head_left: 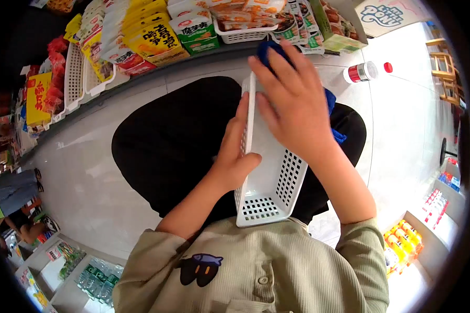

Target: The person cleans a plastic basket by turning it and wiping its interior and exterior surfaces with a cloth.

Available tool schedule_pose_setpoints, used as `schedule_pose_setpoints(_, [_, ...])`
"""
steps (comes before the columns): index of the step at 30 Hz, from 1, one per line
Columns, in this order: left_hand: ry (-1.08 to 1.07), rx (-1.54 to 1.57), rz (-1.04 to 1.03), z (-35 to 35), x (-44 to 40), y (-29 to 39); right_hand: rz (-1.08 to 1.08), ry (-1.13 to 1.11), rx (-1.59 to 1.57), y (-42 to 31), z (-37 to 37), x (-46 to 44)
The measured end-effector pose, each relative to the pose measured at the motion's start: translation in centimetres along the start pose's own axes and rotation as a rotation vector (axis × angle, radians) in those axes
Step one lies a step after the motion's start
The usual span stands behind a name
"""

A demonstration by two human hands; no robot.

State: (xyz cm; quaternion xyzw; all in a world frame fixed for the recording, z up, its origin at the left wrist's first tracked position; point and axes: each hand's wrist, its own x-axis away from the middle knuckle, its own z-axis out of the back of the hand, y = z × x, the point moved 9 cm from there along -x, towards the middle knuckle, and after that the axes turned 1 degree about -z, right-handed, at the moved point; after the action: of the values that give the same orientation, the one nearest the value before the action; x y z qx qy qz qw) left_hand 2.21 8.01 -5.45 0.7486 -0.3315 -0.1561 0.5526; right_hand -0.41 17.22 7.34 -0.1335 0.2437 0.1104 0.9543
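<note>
A white plastic basket (263, 203) with perforated sides rests tilted on my lap, its inside turned up towards me. My left hand (234, 156) grips its left wall, thumb over the rim. At the far end of the basket, my right hand (297, 99) presses a dark blue cloth (266, 53), which is partly hidden under the fingers. More blue cloth (338, 135) lies on my right knee, behind the right wrist; whether it is a separate piece I cannot tell.
Ahead stands a low shelf with snack packets (156, 36), white baskets (74, 73) and a carton (384, 18). A bottle (361, 72) lies on the tiled floor beside a red cap (388, 67). Bottled drinks (403, 242) are at right, wooden stools (443, 70) farther back.
</note>
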Motion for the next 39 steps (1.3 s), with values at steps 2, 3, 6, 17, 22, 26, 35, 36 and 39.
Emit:
schedule_pose_setpoints(2, [-0.01,-0.105,-0.04,-0.5,-0.2,0.4,0.038,0.016,0.135,0.0,-1.8,0.7])
schedule_pose_setpoints(3, [0.059,0.018,0.002,-0.8,-0.1,1.1,0.034,-0.029,0.179,0.2,-1.7,0.9])
schedule_pose_setpoints(6, [0.15,0.173,0.044,-0.7,0.6,0.5,0.023,-0.052,0.19,1.1,-0.9,1.8])
schedule_pose_setpoints(17, [0.129,0.038,0.113,0.0,0.9,-0.7,-0.016,-0.101,0.026,0.5,-2.1,2.0])
schedule_pose_setpoints(22, [0.162,0.19,0.123,0.0,1.5,-0.5,0.018,-0.154,0.054,1.8,-1.9,2.9])
schedule_pose_setpoints(26, [0.153,0.235,0.123,-0.7,1.3,-0.1,-0.122,-0.19,0.084,4.6,-1.1,4.1])
schedule_pose_setpoints(35, [0.138,0.121,0.126,-0.4,1.5,0.2,0.027,-0.073,-0.032,1.5,-1.0,3.0])
schedule_pose_setpoints(36, [0.16,0.141,0.146,-0.1,1.7,-0.1,0.033,-0.077,-0.033,1.9,-0.9,3.3])
schedule_pose_setpoints(39, [0.167,0.185,0.16,0.3,1.9,-1.1,-0.143,-0.09,-0.113,5.2,0.1,4.4])
